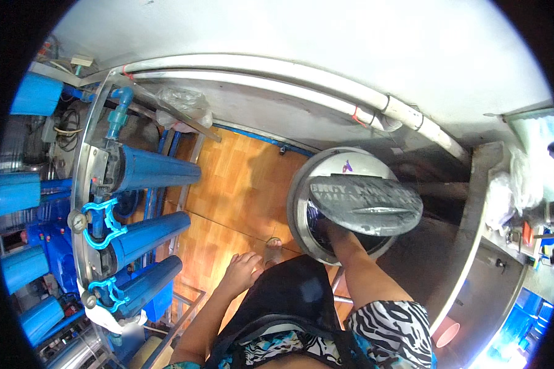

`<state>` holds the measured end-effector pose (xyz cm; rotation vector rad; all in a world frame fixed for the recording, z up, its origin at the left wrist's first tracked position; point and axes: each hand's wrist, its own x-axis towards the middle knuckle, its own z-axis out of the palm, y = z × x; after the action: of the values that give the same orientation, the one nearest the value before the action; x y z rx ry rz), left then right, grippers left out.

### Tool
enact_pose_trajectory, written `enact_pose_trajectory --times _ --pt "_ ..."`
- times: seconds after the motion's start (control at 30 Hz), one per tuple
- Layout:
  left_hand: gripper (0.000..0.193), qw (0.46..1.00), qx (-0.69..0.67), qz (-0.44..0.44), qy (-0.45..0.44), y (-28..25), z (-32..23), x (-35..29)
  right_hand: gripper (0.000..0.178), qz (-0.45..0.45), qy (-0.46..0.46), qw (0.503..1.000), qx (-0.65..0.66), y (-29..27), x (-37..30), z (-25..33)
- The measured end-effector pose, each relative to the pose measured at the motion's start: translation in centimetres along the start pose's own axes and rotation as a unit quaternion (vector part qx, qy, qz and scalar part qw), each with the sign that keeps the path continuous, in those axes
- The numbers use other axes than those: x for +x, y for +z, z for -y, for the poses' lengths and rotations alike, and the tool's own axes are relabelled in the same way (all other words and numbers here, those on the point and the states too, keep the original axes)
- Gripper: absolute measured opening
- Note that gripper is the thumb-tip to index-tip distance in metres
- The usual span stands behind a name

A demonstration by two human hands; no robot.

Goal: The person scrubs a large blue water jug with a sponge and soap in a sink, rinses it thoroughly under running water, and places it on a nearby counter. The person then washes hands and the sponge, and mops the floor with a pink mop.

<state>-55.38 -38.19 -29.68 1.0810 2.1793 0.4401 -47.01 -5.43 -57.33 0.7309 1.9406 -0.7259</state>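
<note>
A round steel drum [297, 212] stands to the right of the floor's middle. Its flat grey lid [375, 215], with pale stencilled lettering and a slot-like grip, is swung partly aside over the mouth. My right forearm [354, 261] reaches down into the dark opening beneath the lid's edge. Shadow and the lid hide the fingers of my right hand, so what they touch cannot be seen. Near my black-covered lap, my left hand [243, 269] hangs with its fingers loosely stretched and holds nothing. A dark covering [289, 289] lies over my lap.
Blue filter housings [154, 169] with clamps and gauges fill a metal frame [89, 154] on the left. White pipes [277, 64] run along the wall. Wood-patterned flooring [221, 190] lies between. On the right stand a metal counter [480, 277] and a pink container [446, 332].
</note>
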Motion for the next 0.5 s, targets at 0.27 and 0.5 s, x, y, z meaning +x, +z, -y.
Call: enact_pose_trajectory --times 0.27,0.5 --pt "0.052 0.998 -0.020 -0.003 0.067 -2.9 -4.3 -0.2 0.066 0.026 -0.005 1.000 -0.003 -0.5 -2.9 -0.9" --pt "0.044 0.997 -0.007 0.001 0.071 -5.5 -4.3 -1.7 0.055 -0.097 -0.100 0.988 0.062 -3.7 -12.0 0.2"
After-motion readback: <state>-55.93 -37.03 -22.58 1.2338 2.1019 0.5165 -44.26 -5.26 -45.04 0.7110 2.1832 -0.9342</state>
